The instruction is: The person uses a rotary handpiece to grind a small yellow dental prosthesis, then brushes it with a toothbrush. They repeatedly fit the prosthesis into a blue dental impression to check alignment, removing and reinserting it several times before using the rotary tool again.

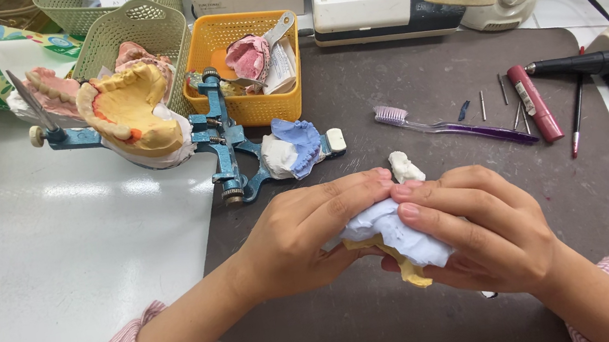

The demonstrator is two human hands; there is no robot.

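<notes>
My left hand [305, 234] and right hand [481, 237] both grip one blue-and-yellow dental cast [393, 236] — above the dark mat [404, 85] on the counter [52, 238].

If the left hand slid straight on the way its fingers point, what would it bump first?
The left hand points right, so it would likely first meet the right hand, already touching it over the blue and yellow tooth mould.
</notes>
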